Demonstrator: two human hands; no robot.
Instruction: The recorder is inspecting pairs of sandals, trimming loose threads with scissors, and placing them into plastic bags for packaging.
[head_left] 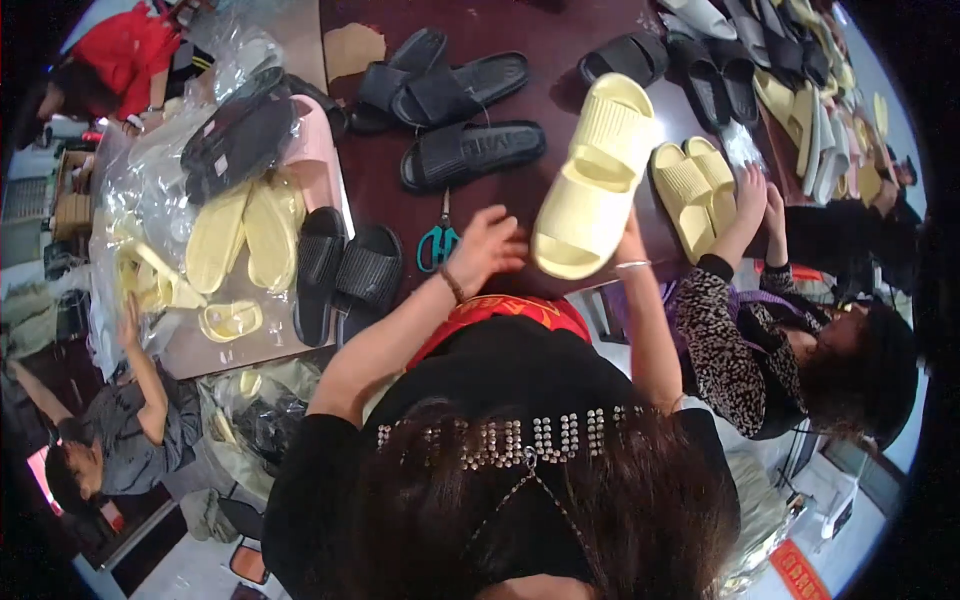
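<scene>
In my right hand (632, 246) is a pale yellow slide slipper (592, 190), held up tilted above the table. Two strap-like bands show on it, one ribbed; I cannot tell whether it is one slipper or two fitted together. Most of that hand's fingers are hidden behind it. To the left of the slipper, my left hand (487, 252) is open, fingers loosely bent and empty. Teal-handled scissors (438, 246) lie beside it. Beyond it sits a black slide slipper (472, 155), with other black slippers (460, 88) farther back.
A pair of yellow slippers (694, 195) stands on the dark table (545, 95) at the right, near a co-worker's hands (757, 205). Yellow slippers (245, 235), black slippers (345, 275) and clear plastic bags (145, 190) crowd the left. Another person (135, 425) works at far left.
</scene>
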